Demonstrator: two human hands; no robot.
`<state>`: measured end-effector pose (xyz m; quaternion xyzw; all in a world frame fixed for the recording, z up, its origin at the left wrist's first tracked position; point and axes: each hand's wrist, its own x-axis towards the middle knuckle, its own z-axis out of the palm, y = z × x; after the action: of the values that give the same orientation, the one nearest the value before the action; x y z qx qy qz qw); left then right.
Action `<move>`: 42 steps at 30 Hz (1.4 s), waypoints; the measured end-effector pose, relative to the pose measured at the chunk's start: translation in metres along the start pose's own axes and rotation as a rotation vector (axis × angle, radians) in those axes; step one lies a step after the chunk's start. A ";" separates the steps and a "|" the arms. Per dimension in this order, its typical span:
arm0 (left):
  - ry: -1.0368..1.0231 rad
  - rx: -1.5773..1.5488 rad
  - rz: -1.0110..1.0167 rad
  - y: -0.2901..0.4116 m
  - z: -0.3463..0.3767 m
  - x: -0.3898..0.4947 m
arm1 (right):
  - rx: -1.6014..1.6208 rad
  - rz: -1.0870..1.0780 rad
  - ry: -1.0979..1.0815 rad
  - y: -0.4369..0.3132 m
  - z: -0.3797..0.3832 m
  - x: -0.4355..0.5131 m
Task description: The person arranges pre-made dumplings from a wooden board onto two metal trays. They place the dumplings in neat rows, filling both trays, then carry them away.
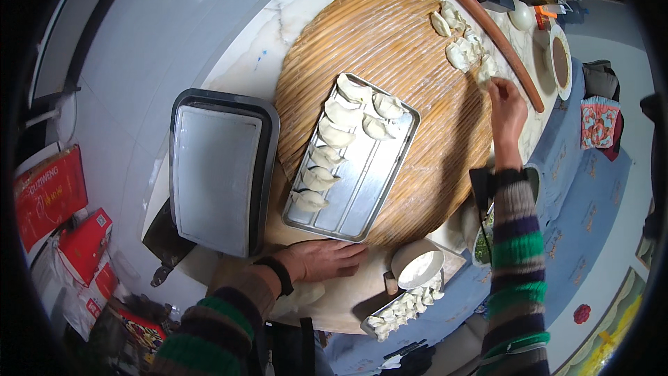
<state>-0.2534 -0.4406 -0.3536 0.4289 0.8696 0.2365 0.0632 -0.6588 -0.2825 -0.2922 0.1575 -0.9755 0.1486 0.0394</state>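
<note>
My right hand [506, 112] reaches to the right side of a round slatted mat [365, 42], its fingertips pinching the near end of a dumpling [487, 65]. Several more dumplings [462, 52] lie close together beyond it. On the mat's near left part rests a shallow metal tray [368, 188], set at a slant. Several dumplings [336, 133] form a row along its left side, and two more sit in the upper right. My left hand [326, 261] lies palm down at the tray's near edge, fingers extended and seemingly touching the rim, holding nothing.
A long wooden rolling pin [488, 34] lies along the mat's right edge. Two nested rectangular trays [216, 177] stand at the left. Near me are a bowl of white powder [399, 261] and a narrow tray packed with dumplings [404, 308]. A plate [566, 81] sits far right.
</note>
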 end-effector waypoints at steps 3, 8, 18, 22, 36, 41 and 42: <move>0.011 0.018 0.011 0.001 0.002 0.001 | 0.148 -0.043 -0.032 -0.031 -0.028 -0.060; 0.034 0.008 0.015 -0.001 0.003 0.000 | 0.401 -0.068 -0.308 -0.095 -0.040 -0.146; 0.127 0.021 -0.007 0.000 0.006 -0.002 | 0.280 -0.328 -0.242 -0.142 0.004 -0.167; 0.136 0.014 -0.013 0.001 0.010 -0.001 | 0.246 -0.273 -0.190 -0.139 0.006 -0.174; 0.117 -0.035 -0.010 0.000 0.010 0.000 | 0.317 -0.169 -0.186 -0.135 0.020 -0.178; 0.097 0.029 0.007 -0.001 0.007 0.001 | 0.334 -0.197 -0.197 -0.137 0.019 -0.175; 0.090 0.003 0.009 -0.001 0.006 0.001 | 0.334 -0.169 -0.221 -0.138 0.017 -0.175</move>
<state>-0.2530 -0.4385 -0.3591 0.4217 0.8699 0.2547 0.0223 -0.4492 -0.3611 -0.2921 0.2582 -0.9191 0.2860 -0.0819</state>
